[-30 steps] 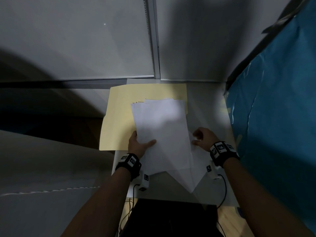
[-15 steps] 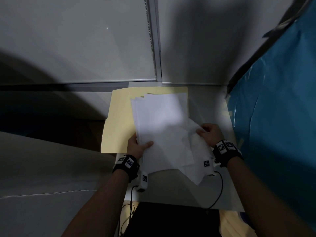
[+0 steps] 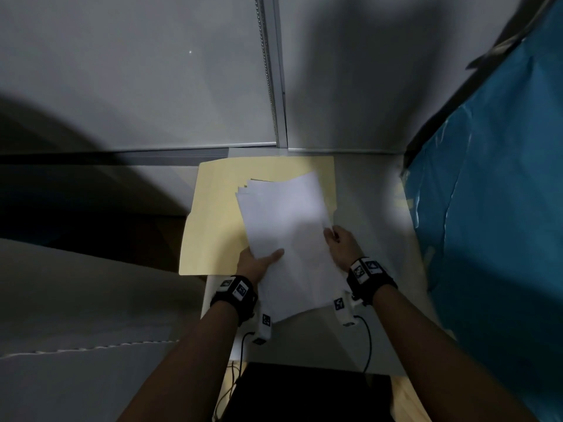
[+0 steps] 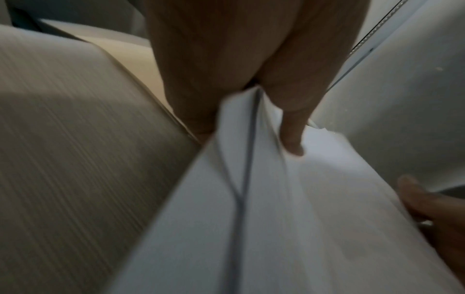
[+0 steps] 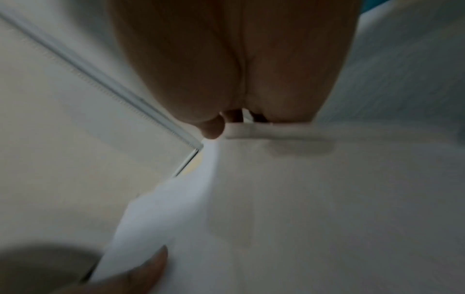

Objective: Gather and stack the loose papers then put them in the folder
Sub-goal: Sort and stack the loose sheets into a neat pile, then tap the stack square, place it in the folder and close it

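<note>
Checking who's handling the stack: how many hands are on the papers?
2. The left hand grips the papers at their near left edge, thumb on top; the right hand holds their right edge.

My left hand [image 3: 257, 264] hides its fingers under the papers [image 3: 289, 239]; only the thumb shows. The papers cover much of the folder [image 3: 213, 226]. Both wrist views are blurred, and my right hand [image 3: 342, 246] hides its fingertips.
</note>
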Tool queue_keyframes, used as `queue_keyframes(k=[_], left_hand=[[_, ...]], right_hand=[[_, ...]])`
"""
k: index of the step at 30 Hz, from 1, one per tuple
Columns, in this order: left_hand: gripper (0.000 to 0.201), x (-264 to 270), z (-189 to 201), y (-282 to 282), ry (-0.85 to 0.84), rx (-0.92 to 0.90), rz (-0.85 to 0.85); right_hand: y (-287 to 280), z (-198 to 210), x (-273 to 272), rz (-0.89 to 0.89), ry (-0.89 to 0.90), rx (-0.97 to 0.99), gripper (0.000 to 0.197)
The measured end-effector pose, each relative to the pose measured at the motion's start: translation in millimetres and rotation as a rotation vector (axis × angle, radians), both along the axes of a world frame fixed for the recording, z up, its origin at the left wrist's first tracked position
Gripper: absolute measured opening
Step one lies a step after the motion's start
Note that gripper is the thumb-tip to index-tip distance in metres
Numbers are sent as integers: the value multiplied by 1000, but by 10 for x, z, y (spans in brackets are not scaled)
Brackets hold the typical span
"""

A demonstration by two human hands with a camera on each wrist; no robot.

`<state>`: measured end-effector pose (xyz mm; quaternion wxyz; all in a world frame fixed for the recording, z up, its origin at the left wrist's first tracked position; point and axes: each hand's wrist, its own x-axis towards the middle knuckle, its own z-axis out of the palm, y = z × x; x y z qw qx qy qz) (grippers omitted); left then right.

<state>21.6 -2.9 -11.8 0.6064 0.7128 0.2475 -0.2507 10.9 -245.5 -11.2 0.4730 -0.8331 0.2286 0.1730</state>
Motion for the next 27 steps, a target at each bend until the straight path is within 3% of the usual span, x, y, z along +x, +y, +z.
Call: queue_keyframes(k=[3,6,10,14,18,23,27], left_hand=[[51,-24,57,-30,-54,-4,-29],[38,-4,187,15,-109,-61,-61],[44,94,498,-90,-194,-160,-127],[40,217,950,-398,-360,-145,-81],[44,281,1183,-574,-499,-127,-2],[46,321,1264,-613,-620,-98,-74],[46,437,1089,-718,-534,-22,-81]], right_hand=[[-14,16,-3,7,120,-55,64],[-243,224,-4,-247,-45,101,85],[-350,638,20,-240,-97,478,63],[-206,1080,89,-270,-317,305,28],[-278,1279,74,-266,-545,305,33],[-415,1174,25,-276,-536,255,59],[-366,1034,120,-310,-464,287,44]])
